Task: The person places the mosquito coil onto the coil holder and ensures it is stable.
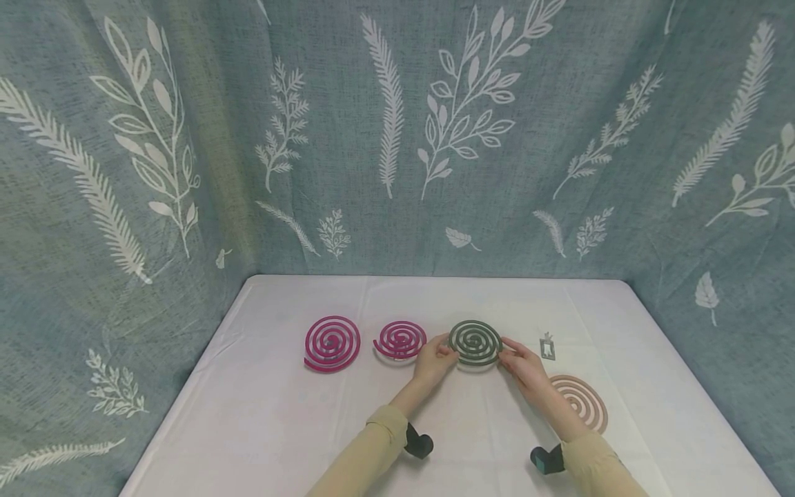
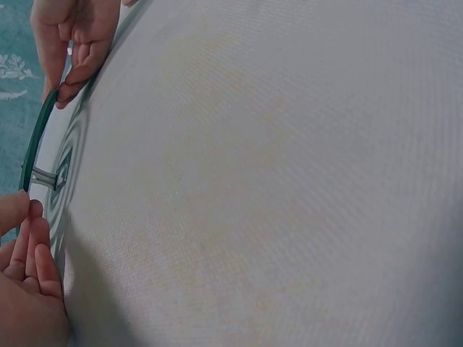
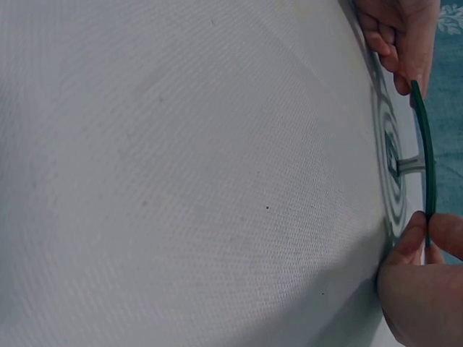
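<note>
A green mosquito coil (image 1: 475, 341) is raised just off the table, its edge held from both sides. My left hand (image 1: 433, 360) pinches its left rim between thumb and fingers, and my right hand (image 1: 526, 369) pinches the right rim. Seen edge-on in the left wrist view, the coil (image 2: 37, 141) lies level over a small metal stand (image 2: 45, 178) under its middle. The right wrist view also shows this stand (image 3: 411, 165), upright between coil and tabletop. Whether the stand's tip is seated in the coil's centre is too small to tell.
Two magenta coils, one far left (image 1: 332, 344) and one beside my left hand (image 1: 401, 339), sit on the white table (image 1: 248, 414). A flat metal stand (image 1: 547, 347) lies right of my right hand. A brown coil (image 1: 593, 400) lies partly under my right forearm.
</note>
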Motion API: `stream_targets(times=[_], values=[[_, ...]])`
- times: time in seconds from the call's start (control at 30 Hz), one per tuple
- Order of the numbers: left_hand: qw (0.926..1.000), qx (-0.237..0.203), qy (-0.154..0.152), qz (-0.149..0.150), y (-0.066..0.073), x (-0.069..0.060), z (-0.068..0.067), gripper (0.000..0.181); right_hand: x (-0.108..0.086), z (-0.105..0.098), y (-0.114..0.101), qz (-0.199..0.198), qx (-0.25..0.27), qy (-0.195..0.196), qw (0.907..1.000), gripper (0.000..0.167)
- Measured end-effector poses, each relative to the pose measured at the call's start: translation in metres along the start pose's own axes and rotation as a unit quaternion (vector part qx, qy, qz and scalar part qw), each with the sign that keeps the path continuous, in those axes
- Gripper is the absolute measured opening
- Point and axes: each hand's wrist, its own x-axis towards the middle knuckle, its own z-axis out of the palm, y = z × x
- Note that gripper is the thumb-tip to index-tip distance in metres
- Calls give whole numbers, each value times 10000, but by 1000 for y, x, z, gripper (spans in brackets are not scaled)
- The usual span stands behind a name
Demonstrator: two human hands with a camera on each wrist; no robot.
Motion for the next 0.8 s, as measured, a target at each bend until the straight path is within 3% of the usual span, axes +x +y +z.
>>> stream_targets(times=[0.8], values=[[10000, -40, 45, -22, -1, 0, 1, 45, 1, 1, 1, 42, -63, 41, 10000, 53]])
